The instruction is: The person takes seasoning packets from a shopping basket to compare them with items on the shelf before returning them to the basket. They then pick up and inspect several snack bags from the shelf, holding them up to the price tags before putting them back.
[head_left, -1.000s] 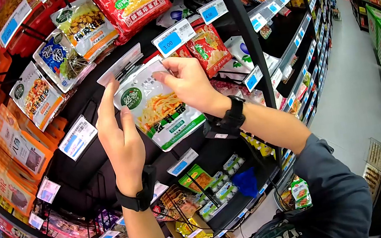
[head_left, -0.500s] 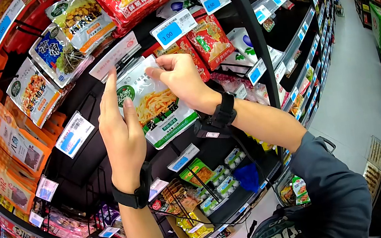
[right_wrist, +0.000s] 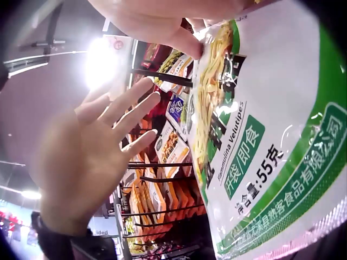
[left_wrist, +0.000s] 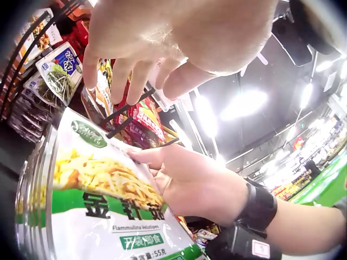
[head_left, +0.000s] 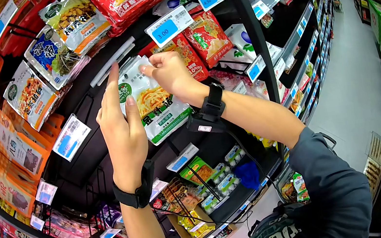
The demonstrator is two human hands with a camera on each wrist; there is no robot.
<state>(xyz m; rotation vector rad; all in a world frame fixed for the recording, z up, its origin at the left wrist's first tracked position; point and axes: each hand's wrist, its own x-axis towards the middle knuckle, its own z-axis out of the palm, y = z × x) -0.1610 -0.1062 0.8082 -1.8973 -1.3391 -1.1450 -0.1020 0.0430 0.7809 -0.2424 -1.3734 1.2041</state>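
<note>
A white and green packet of flammulina mushrooms [head_left: 161, 106] hangs at the rack, with several alike stacked behind it in the left wrist view. My right hand [head_left: 175, 78] pinches its top edge between thumb and fingers. In the right wrist view the packet's printed front [right_wrist: 282, 114] fills the right side. My left hand [head_left: 122, 129] is raised at the packet's left with fingers extended, its fingertips right at a clear price tag holder [head_left: 112, 64] tipped up edge-on. A black hook [left_wrist: 130, 112] runs above the packet's top in the left wrist view.
Red packets [head_left: 208, 40] hang to the right, behind a 3.00 price tag [head_left: 169, 27]. Orange bags [head_left: 18, 139] fill the left side. Lower down are egg packs [head_left: 224, 183] and a yellow-filled carton [head_left: 194, 227]. A dark shelf post [head_left: 249, 31] stands at right, beside the aisle [head_left: 347, 80].
The tag holder, whose printed face showed half a second ago, is now edge-on. My right hand and the packet have shifted slightly up and left, while the left hand stays nearly in place.
</note>
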